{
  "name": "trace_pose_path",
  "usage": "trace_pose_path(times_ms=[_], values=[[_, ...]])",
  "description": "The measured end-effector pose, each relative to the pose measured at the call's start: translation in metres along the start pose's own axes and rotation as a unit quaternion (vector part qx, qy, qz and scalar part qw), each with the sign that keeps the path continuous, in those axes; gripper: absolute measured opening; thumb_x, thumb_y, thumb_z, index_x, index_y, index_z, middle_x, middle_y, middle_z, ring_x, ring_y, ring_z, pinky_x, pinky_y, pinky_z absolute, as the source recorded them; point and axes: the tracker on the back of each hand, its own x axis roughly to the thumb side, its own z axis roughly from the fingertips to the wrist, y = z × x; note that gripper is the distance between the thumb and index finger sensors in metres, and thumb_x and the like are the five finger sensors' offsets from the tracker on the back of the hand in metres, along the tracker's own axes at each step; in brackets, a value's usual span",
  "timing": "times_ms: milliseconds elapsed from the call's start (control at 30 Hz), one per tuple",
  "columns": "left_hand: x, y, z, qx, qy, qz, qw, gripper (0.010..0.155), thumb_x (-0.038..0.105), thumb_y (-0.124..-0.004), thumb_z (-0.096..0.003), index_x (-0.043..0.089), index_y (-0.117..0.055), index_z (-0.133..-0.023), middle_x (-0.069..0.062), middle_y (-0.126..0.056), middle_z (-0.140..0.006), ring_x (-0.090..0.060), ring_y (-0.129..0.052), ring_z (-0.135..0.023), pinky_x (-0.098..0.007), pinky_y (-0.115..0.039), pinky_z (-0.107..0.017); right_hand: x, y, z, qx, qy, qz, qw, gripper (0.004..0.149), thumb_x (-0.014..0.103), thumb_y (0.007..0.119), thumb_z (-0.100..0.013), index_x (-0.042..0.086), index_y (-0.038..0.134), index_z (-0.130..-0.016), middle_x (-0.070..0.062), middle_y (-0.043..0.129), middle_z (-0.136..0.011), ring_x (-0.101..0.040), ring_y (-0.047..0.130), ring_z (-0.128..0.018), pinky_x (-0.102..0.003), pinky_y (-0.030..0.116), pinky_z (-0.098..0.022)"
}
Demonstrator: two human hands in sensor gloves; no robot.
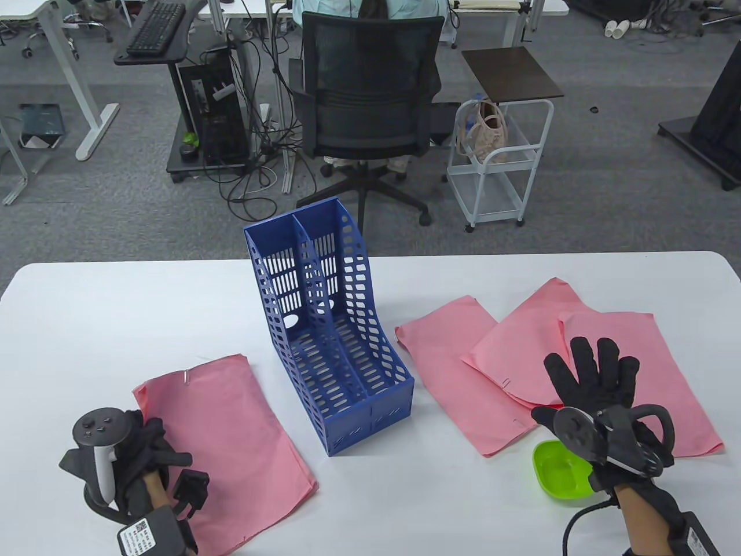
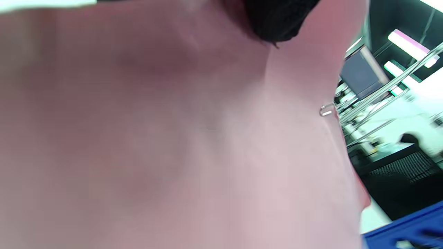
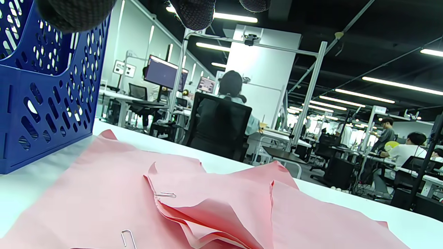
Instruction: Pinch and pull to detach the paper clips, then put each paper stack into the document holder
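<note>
Inspecting the layout around the blue document holder [image 1: 333, 336]: one pink paper stack [image 1: 226, 446] lies to its left, with its paper clip [image 1: 186, 377] at the far edge; three overlapping stacks [image 1: 556, 370] lie to its right, still clipped. The left hand [image 1: 145, 457] has fingers curled at the near-left edge of the lone stack; whether it grips the paper I cannot tell. The right hand [image 1: 596, 376] hovers flat, fingers spread, holding nothing. The holder is empty

Risks noted:
- Pulling a clip while the sheets are not pinned could tear or drag them
- Overlapping stacks could shift together
- Thin sheets may fan out or buckle on entering the holder
- Freed clips could miss the green bowl [image 1: 558, 469] beside the right stacks
</note>
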Motion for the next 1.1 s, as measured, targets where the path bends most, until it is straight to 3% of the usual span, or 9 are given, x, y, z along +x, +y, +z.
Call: trace_pose_path(times_ms=[100, 300, 600, 733, 900, 1100], values=[[0.015, 0.008, 0.01, 0.014, -0.043, -0.003, 0.999, 0.041, 0.023, -0.066, -0.0558, 0.026, -0.058, -0.095, -0.008, -0.085, -0.089, -0.032, -0.096, -0.076, -0.056, -0.075, -0.065, 0.003, 0.001, -0.001, 0.002, -0.005, 0.001, 1.0, 0.083, 0.062, 0.055, -0.054, 0.016, 0.031, -0.119, -0.034, 0.015, -0.122, -0.065, 0.008, -0.103, -0.076, 0.019, -0.073], [0.052, 0.027, 0.043, 0.102, -0.122, -0.072, 0.985, 0.041, 0.023, -0.067, -0.0545, 0.026, -0.059, -0.094, -0.006, -0.087, -0.084, -0.029, -0.097, -0.071, -0.054, -0.074, -0.066, 0.006, 0.002, -0.001, 0.004, -0.012, 0.003, 1.0, 0.083, 0.062, 0.055, -0.054, 0.016, 0.031, -0.119, -0.035, 0.015, -0.122, -0.065, 0.008, -0.103, -0.076, 0.019, -0.073], [0.106, 0.06, 0.123, 0.191, -0.275, -0.077, 0.939, 0.041, 0.023, -0.068, -0.0545, 0.026, -0.061, -0.095, -0.006, -0.088, -0.083, -0.029, -0.098, -0.07, -0.054, -0.075, -0.066, 0.007, 0.0, 0.0, -0.005, -0.017, -0.003, 1.0, 0.083, 0.062, 0.055, -0.054, 0.016, 0.031, -0.119, -0.035, 0.015, -0.122, -0.065, 0.009, -0.103, -0.076, 0.019, -0.073], [0.122, 0.057, 0.148, 0.182, -0.332, -0.059, 0.924, 0.041, 0.024, -0.068, -0.0548, 0.027, -0.062, -0.095, -0.005, -0.089, -0.083, -0.028, -0.099, -0.071, -0.053, -0.075, -0.067, 0.006, -0.006, 0.001, -0.018, -0.015, -0.018, 1.0, 0.083, 0.062, 0.055, -0.054, 0.017, 0.032, -0.119, -0.035, 0.016, -0.122, -0.065, 0.01, -0.103, -0.076, 0.02, -0.073], [0.152, 0.042, 0.177, 0.119, -0.4, -0.034, 0.908, 0.041, 0.024, -0.067, -0.0561, 0.028, -0.06, -0.096, -0.004, -0.087, -0.086, -0.027, -0.097, -0.073, -0.052, -0.074, -0.07, 0.01, -0.018, 0.003, -0.039, -0.02, -0.051, 0.998, 0.083, 0.063, 0.054, -0.054, 0.016, 0.032, -0.12, -0.035, 0.017, -0.122, -0.065, 0.01, -0.104, -0.076, 0.021, -0.073], [0.18, -0.001, 0.211, 0.08, -0.466, -0.04, 0.88, 0.041, 0.025, -0.067, -0.0564, 0.03, -0.06, -0.096, -0.002, -0.087, -0.087, -0.026, -0.097, -0.076, -0.051, -0.073, -0.071, 0.025, -0.046, 0.003, -0.136, -0.048, -0.128, 0.981, 0.082, 0.062, 0.044, -0.053, 0.015, 0.036, -0.119, -0.034, 0.024, -0.122, -0.063, 0.018, -0.105, -0.074, 0.027, -0.074]])
